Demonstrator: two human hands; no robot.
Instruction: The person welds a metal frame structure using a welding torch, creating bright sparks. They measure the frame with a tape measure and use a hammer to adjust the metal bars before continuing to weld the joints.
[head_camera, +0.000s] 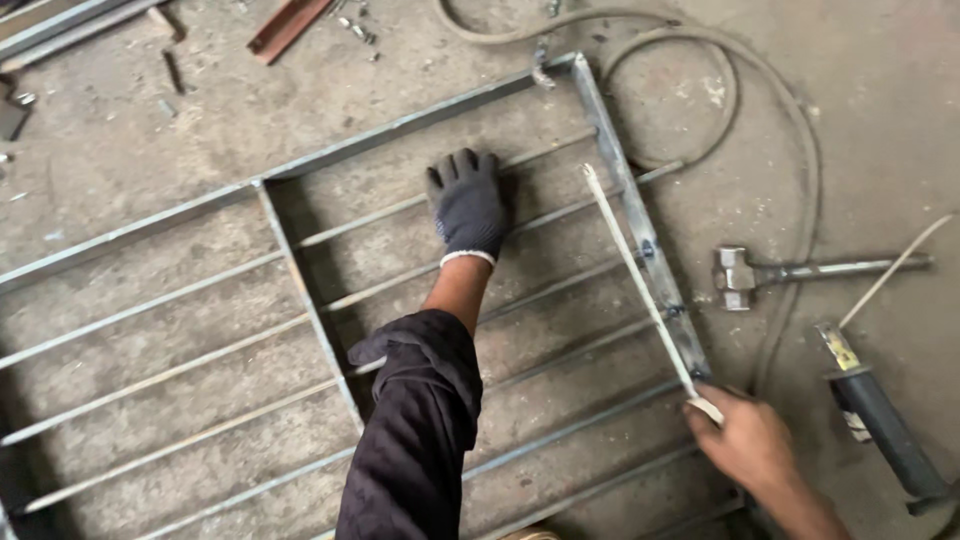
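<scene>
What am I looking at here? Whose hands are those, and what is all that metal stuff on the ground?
The camera sits on a person's head and looks down, so both hands are theirs. The left hand, in a dark glove, presses flat on a metal grille of thin bars lying on a dusty concrete floor. The bare right hand holds a thin pale rod that lies along the grille's right side. Beside it lie a hammer, a dark-handled tool and a looping cable.

The left hand, in a dark glove, lies flat, fingers together, arm stretched forward in a dark sleeve. The bare right hand is closed in a grip.
</scene>
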